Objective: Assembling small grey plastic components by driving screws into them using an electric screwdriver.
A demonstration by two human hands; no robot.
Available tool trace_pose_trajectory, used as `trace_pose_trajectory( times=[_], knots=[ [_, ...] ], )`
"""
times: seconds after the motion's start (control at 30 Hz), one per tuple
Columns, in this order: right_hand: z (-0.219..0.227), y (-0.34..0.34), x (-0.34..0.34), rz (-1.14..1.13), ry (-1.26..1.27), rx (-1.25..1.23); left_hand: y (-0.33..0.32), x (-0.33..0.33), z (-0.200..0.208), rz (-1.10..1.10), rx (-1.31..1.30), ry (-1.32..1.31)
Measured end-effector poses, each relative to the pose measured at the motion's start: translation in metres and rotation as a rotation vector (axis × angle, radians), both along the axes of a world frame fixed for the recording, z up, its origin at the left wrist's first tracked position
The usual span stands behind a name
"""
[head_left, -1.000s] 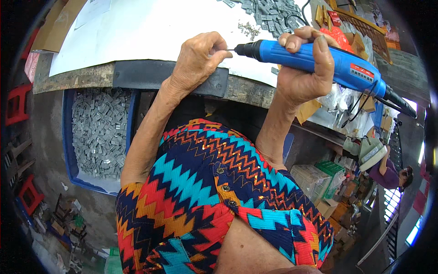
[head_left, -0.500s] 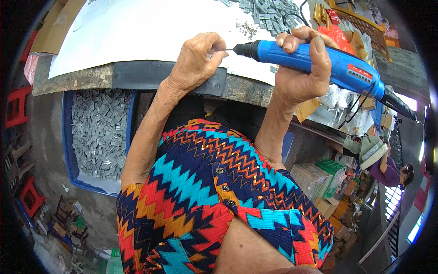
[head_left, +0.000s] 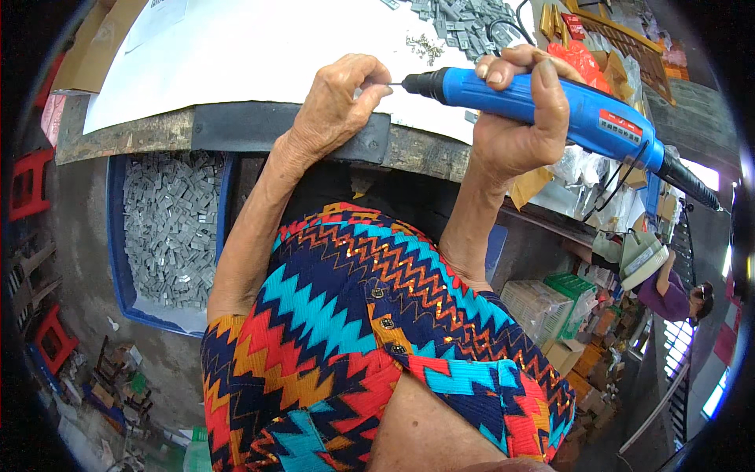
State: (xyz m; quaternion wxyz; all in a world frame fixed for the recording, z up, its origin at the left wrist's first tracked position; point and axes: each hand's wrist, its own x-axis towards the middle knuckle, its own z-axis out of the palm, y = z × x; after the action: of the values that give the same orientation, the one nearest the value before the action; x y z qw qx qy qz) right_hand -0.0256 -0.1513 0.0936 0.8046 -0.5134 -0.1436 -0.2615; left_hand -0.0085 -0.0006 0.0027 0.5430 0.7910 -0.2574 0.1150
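Gripped in my right hand (head_left: 523,110) is a blue electric screwdriver (head_left: 586,118) with a black nose and a cord at its rear. It lies nearly level, its thin metal bit pointing left. My left hand (head_left: 338,98) is closed in a pinch over the white table sheet, right where the bit's tip ends. Whatever sits between those fingers is hidden by them. Beyond the bit lies a scatter of tiny screws (head_left: 425,49). Farther back is a pile of small grey plastic parts (head_left: 464,22).
A blue bin (head_left: 118,236) full of grey parts stands below the table's left side. The worktable's edge (head_left: 425,153) runs before me, partly covered by a black strip. Bags and a red plastic bag (head_left: 582,63) crowd the right. Another person (head_left: 668,295) is at far right.
Hardly anything differs. Both hands and the screwdriver keep almost the same place, with the bit still at my left fingertips.
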Motion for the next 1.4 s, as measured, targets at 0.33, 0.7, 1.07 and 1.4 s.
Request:
trace_pose_trajectory(
  times=[0.33, 0.7, 1.07, 1.4],
  knots=[
    [0.0, 0.002, -0.002, -0.013, 0.013, -0.003, -0.001, 0.0, 0.0, -0.013, 0.023, 0.048],
    [0.001, 0.0, 0.0, 0.003, 0.016, 0.011, -0.001, 0.001, -0.002, -0.005, 0.039, 0.003],
    [0.003, 0.011, 0.012, -0.022, 0.059, -0.035, -0.001, 0.004, -0.006, 0.152, 0.125, -0.108],
    [-0.01, 0.011, 0.029, 0.029, 0.091, -0.15, -0.007, 0.005, -0.011, 0.158, 0.251, -0.028]
  ],
)
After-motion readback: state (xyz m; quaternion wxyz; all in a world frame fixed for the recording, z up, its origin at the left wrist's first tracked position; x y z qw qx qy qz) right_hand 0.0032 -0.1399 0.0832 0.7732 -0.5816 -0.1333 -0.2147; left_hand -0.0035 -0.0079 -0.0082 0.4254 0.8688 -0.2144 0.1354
